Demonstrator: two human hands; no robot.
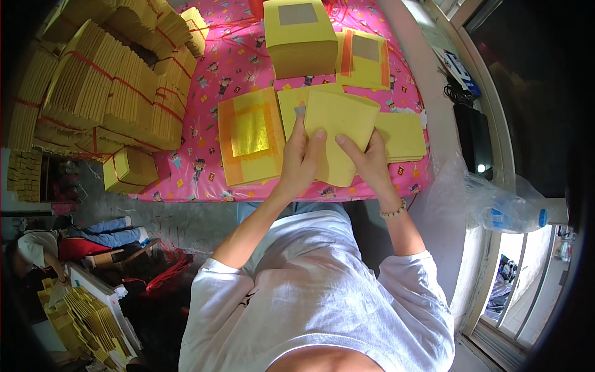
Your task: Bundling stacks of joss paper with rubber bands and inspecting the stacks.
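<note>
Between my two hands I hold a small batch of yellow paper sheets, slightly bent, above the near edge of the table. My left hand grips its left side, thumb on top; a bit of grey wrapping shows on one fingertip. My right hand grips the right side, thumb also on top, with a beaded bracelet at the wrist. Under and behind the batch lies more yellow paper. To its left rests a stack with a gold foil square on an orange band. On the right sits a low yellow stack.
A tall yellow paper block stands at the back, beside sheets with orange stripes. Red-tied bundles are piled at left on the pink patterned tablecloth. A plastic bottle is at right. Another person sits at lower left.
</note>
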